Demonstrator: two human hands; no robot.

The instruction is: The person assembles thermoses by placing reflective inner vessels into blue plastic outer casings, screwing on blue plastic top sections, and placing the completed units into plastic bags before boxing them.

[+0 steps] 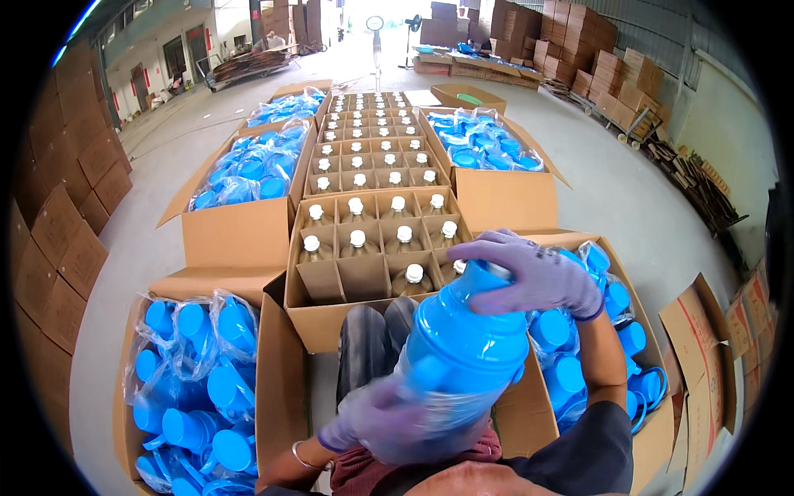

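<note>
In front of my body a large blue thermos flask leans, its neck up and tilted to the right. Clear plastic film is around its lower part. My right hand, in a purple-grey glove, is closed over the top of the neck; a bit of a pale rim shows under it. The matching gloved left hand lies against the flask's lower left side, blurred by motion, with its fingers round the film-covered body. Just beyond the flask, a divided carton holds bottles with white caps; two near-left compartments have no bottle.
Open cartons of bagged blue flask parts stand at my left and right. More divided cartons of capped bottles run away in a row, flanked by cartons of blue parts. Stacked brown boxes line the left side.
</note>
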